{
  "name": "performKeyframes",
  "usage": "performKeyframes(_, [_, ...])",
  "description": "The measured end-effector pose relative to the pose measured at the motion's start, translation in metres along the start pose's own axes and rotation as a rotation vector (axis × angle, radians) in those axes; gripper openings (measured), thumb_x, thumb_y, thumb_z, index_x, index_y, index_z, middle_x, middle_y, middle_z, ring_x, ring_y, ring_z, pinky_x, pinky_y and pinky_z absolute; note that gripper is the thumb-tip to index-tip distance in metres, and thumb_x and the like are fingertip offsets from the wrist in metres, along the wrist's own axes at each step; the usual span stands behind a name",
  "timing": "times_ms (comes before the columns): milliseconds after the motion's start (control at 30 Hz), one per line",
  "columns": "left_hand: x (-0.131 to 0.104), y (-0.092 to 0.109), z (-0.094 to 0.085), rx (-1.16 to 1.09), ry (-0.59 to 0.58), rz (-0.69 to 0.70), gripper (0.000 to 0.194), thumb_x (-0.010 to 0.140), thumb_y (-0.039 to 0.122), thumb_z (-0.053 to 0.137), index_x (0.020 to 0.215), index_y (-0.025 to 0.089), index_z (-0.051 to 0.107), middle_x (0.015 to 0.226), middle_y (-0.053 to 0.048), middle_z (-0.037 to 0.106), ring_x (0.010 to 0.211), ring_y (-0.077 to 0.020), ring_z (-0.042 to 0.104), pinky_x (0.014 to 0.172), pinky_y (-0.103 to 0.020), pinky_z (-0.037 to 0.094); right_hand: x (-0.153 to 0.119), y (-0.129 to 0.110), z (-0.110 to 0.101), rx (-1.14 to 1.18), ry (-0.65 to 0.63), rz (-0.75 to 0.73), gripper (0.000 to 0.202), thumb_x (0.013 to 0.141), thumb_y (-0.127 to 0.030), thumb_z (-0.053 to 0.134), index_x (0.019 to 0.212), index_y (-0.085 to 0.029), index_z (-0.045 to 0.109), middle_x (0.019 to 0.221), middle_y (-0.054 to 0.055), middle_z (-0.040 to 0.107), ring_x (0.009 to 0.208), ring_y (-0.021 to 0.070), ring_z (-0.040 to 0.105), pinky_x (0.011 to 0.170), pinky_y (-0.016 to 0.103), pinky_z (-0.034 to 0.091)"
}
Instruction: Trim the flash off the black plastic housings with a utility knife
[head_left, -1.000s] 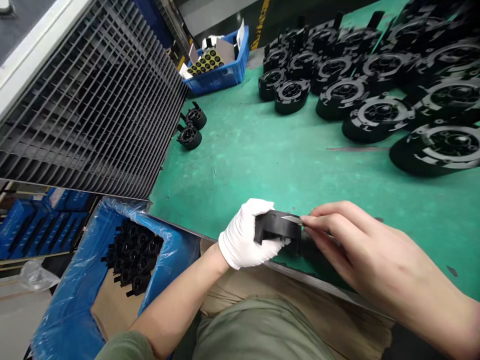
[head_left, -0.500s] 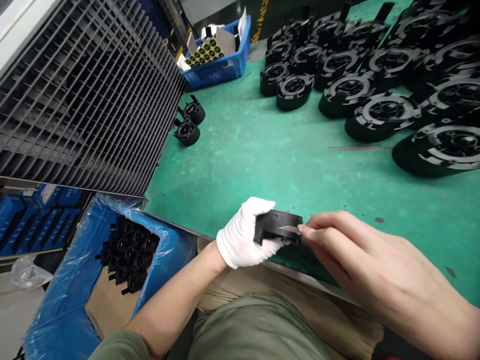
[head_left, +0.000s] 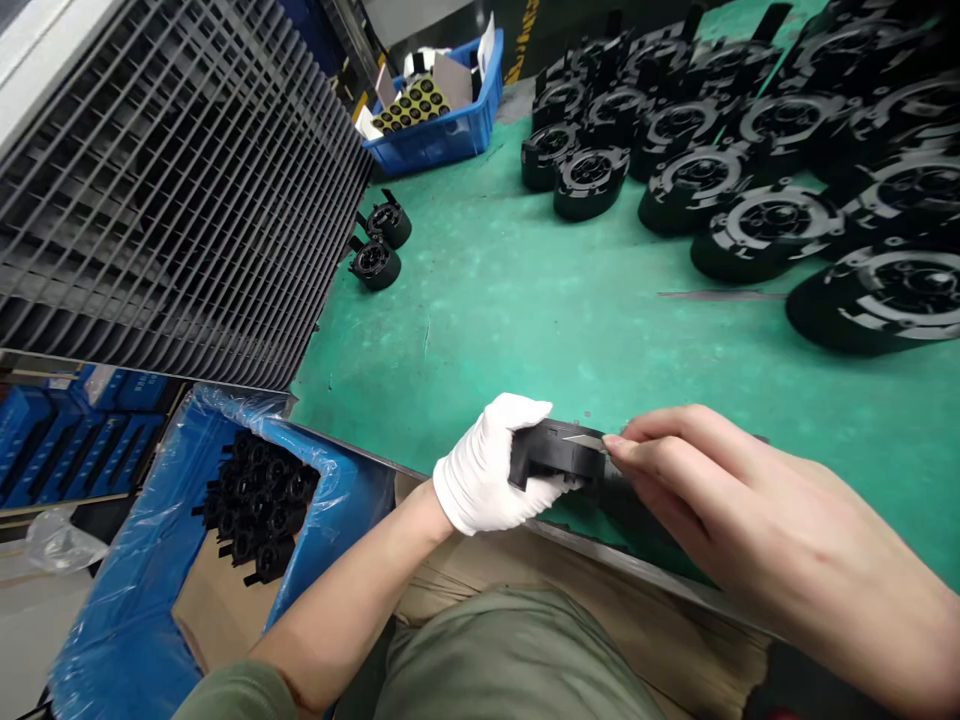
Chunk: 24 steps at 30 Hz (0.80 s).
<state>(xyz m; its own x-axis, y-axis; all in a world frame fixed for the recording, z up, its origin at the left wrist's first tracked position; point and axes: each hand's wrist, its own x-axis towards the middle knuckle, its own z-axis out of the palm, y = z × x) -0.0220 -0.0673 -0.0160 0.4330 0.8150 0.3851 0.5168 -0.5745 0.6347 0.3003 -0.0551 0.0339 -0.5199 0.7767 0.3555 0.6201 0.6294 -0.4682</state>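
Observation:
My left hand [head_left: 491, 467], in a white glove, is closed around a round black plastic housing [head_left: 556, 450] near the bench's front edge. The housing is tilted, with its side wall turned toward me and its lower part partly hidden by the gloved fingers. My bare right hand [head_left: 739, 510] pinches a thin, pointed metal blade [head_left: 587, 441] between thumb and fingertips. The blade's tip points left and lies against the upper side wall of the housing. Its other end is hidden in my fingers.
Several similar black housings [head_left: 591, 172] stand in rows at the right on the green bench mat [head_left: 480, 300]. Two smaller ones [head_left: 376, 262] sit beside the grey grille [head_left: 180, 190]. A blue bin [head_left: 431, 145] holds sheets and stickers. A plastic-lined blue box [head_left: 150, 560] contains black parts [head_left: 259, 500].
My right hand has moved slightly up, bringing the blade from the middle of the housing's side wall to near its upper edge. My left hand and the housing have hardly moved.

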Motion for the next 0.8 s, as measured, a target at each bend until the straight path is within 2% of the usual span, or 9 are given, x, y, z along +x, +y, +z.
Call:
performKeyframes(67, [0.000,-0.001,0.001,0.008,-0.004,-0.001,0.112,0.105,0.051,0.105,0.186,0.029,0.031,0.161,-0.020,0.073,0.143,-0.0426,0.088,0.119,-0.061,0.077,0.002,-0.001,-0.005,-0.046,0.001,-0.089,0.022,0.127,-0.032,0.055,0.135,-0.030,0.075,0.127,0.007,0.085,0.073,0.0197,0.067,0.058,0.037,0.046])
performKeyframes(133, [-0.001,-0.002,0.001,0.004,0.003,0.013,0.112,0.105,0.051,0.105,0.187,0.029,0.031,0.160,-0.020,0.072,0.143,-0.0427,0.088,0.119,-0.061,0.077,0.004,-0.003,-0.009,-0.060,0.001,-0.112,0.021,0.127,-0.032,0.054,0.135,-0.029,0.074,0.126,0.008,0.086,0.071,0.0198,0.067,0.058,0.037,0.047])
performKeyframes(333, [0.000,-0.002,0.002,-0.009,0.022,0.056,0.110,0.107,0.047,0.102,0.189,0.027,0.031,0.159,-0.021,0.071,0.142,-0.0420,0.088,0.118,-0.059,0.078,0.011,-0.007,-0.015,0.078,-0.056,0.020,0.030,0.130,-0.046,0.053,0.119,-0.032,0.077,0.115,0.003,0.092,0.065,0.0212,0.073,0.052,0.037,0.050])
performKeyframes(433, [-0.001,-0.003,0.002,-0.022,0.009,0.059,0.111,0.106,0.045,0.103,0.189,0.028,0.031,0.161,-0.021,0.071,0.145,-0.0427,0.086,0.121,-0.061,0.076,0.010,-0.007,-0.017,0.145,-0.101,0.094,0.033,0.129,-0.050,0.056,0.119,-0.034,0.083,0.115,0.002,0.094,0.067,0.0221,0.076,0.051,0.036,0.053])
performKeyframes(500, [-0.002,-0.004,0.001,-0.030,0.015,0.064,0.109,0.107,0.046,0.102,0.189,0.028,0.033,0.160,-0.021,0.071,0.146,-0.0426,0.086,0.122,-0.061,0.075,0.008,-0.007,-0.018,0.176,-0.104,0.094,0.031,0.129,-0.050,0.058,0.122,-0.036,0.085,0.114,0.002,0.094,0.068,0.0225,0.079,0.051,0.036,0.054])
performKeyframes(567, [-0.003,-0.006,0.002,-0.032,0.015,0.061,0.106,0.108,0.048,0.101,0.188,0.027,0.034,0.160,-0.021,0.072,0.146,-0.0422,0.085,0.121,-0.060,0.075,0.005,-0.008,-0.018,0.185,-0.083,0.060,0.029,0.130,-0.047,0.059,0.126,-0.037,0.085,0.114,0.002,0.095,0.070,0.0226,0.081,0.051,0.035,0.056])
performKeyframes(667, [-0.004,-0.007,0.004,-0.014,0.005,0.051,0.110,0.107,0.053,0.104,0.187,0.028,0.033,0.160,-0.021,0.072,0.145,-0.0413,0.086,0.121,-0.060,0.075,-0.005,-0.017,-0.017,0.188,-0.084,-0.078,0.027,0.131,-0.041,0.057,0.131,-0.036,0.084,0.117,0.002,0.094,0.078,0.0230,0.086,0.059,0.034,0.065])
performKeyframes(733, [-0.005,-0.008,0.005,-0.003,0.021,0.036,0.113,0.105,0.054,0.107,0.186,0.029,0.033,0.159,-0.021,0.073,0.143,-0.0412,0.087,0.121,-0.060,0.075,-0.015,-0.025,-0.015,0.246,-0.118,-0.174,0.029,0.132,-0.035,0.054,0.134,-0.036,0.083,0.117,0.001,0.094,0.080,0.0214,0.087,0.066,0.032,0.069])
performKeyframes(800, [-0.006,-0.009,0.005,-0.006,0.022,0.018,0.115,0.103,0.051,0.110,0.186,0.028,0.033,0.160,-0.021,0.074,0.144,-0.0417,0.087,0.121,-0.059,0.075,-0.025,-0.031,-0.013,0.314,-0.174,-0.163,0.031,0.132,-0.029,0.052,0.134,-0.037,0.082,0.118,0.000,0.093,0.081,0.0193,0.087,0.071,0.030,0.071])
